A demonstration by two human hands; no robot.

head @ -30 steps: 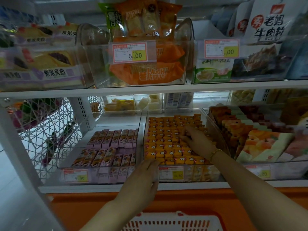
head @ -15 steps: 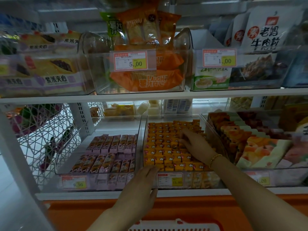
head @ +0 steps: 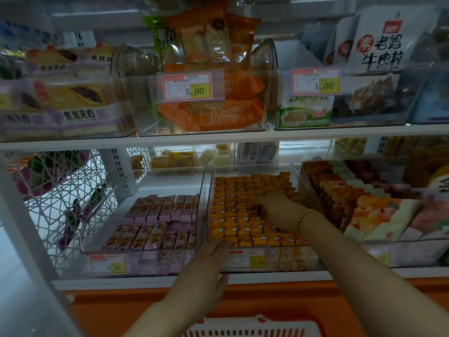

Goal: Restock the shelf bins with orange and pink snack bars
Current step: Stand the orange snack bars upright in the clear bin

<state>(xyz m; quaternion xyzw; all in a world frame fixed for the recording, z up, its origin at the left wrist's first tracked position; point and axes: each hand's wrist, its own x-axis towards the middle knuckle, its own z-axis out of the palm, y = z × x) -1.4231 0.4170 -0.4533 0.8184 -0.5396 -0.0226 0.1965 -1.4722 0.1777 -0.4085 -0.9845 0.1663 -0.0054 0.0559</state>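
Note:
A clear bin (head: 272, 262) in the middle of the lower shelf is packed with rows of orange snack bars (head: 230, 216). My right hand (head: 279, 207), a gold bracelet on its wrist, lies on top of these bars near the bin's middle. Its fingers curl down to the left, and I cannot tell if they grip a bar. My left hand (head: 204, 271) rests flat against the front rim of the same bin, fingers together, holding nothing. To the left, another clear bin (head: 145, 262) holds two rows of pink snack bars (head: 160, 209).
A red basket with a white grid (head: 250, 328) sits below my arms. A bin of mixed fruit-print packets (head: 379, 215) stands to the right. A white wire basket (head: 60, 203) hangs at the left. The upper shelf (head: 218, 139) carries bins with price tags.
My right hand has slid a little toward the front of the orange bin and its fingers have bent down. My left hand stays at the bin's front rim.

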